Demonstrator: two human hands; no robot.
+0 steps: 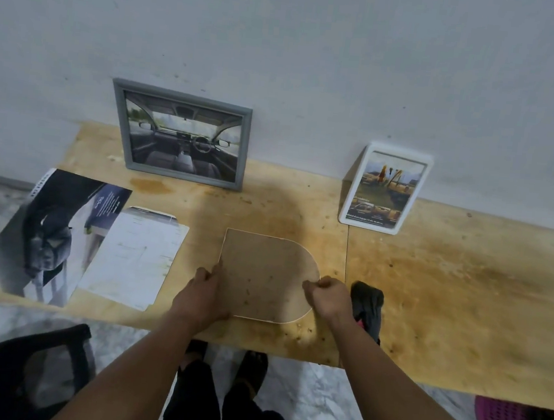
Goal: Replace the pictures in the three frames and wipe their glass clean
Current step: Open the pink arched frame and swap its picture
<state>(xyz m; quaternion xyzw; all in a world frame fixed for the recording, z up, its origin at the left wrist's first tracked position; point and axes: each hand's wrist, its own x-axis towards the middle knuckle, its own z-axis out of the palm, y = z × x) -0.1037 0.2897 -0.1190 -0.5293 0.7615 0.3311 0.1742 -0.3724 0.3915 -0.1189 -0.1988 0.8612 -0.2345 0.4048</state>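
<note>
I see a plywood table [447,294] set against a grey wall [285,41], its near edge running just behind my wrists and its left end stopping short of the marble floor [335,395]. The right half of the board gives me the widest open stretch; the left is taken up by a car brochure [46,238] and a pale sheet of paper [135,257] overlapping it.

The arch-shaped frame [269,276] lies face down, brown backing up, near the front edge at the middle. My left hand [205,291] grips its left edge, fingers curled at the side. My right hand [326,297] pinches the rounded right edge with fingers bunched tight. A dark cloth [368,306] lies just right of that hand.

Far left, a grey frame [181,134] with a car-interior picture leans on the wall; far right, a white frame [386,190] stands with a yellowish car advert. Its print and the brochure's text are too small to read.
</note>
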